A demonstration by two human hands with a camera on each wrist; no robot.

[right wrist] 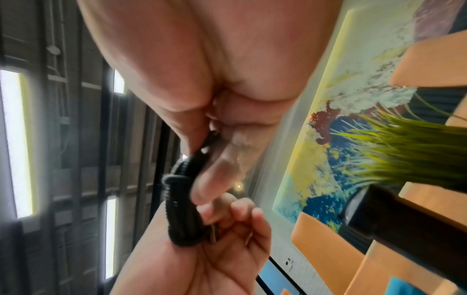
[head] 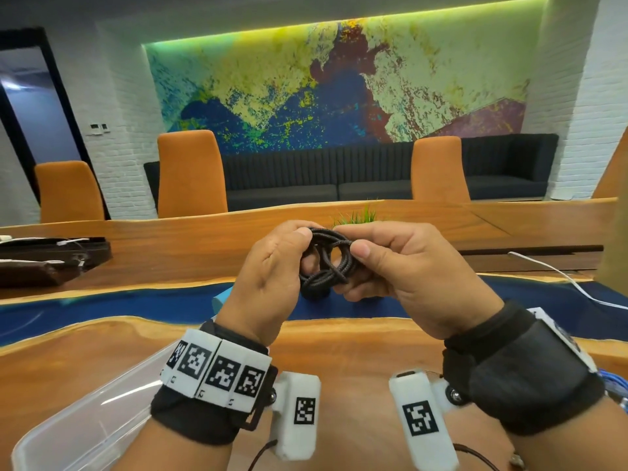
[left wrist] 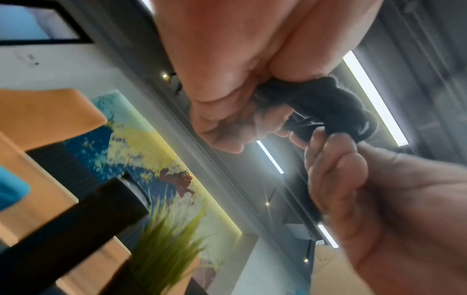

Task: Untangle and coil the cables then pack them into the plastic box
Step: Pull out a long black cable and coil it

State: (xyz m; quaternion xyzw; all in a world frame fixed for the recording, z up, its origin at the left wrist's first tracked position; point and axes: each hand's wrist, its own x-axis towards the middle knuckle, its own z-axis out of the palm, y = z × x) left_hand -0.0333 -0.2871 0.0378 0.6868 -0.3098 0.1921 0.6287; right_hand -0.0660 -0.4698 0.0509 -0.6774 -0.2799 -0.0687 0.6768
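A black braided cable (head: 326, 263), wound into a small coil, is held up above the table between both hands. My left hand (head: 272, 270) grips the coil's left side with curled fingers. My right hand (head: 390, 263) pinches its right side between thumb and fingers. The same black cable (left wrist: 328, 107) bunches between both hands in the left wrist view, and the coiled cable (right wrist: 182, 203) runs past the fingers in the right wrist view. The clear plastic box (head: 88, 423) lies at the near left of the table. A white cable (head: 560, 277) trails on the table to the right.
The wooden table (head: 356, 348) has a blue resin strip (head: 102, 311) across it. A black pot of green grass (head: 356, 215) stands behind the hands. A dark tray (head: 51, 256) with white cables sits far left. Orange chairs (head: 190, 171) line the far side.
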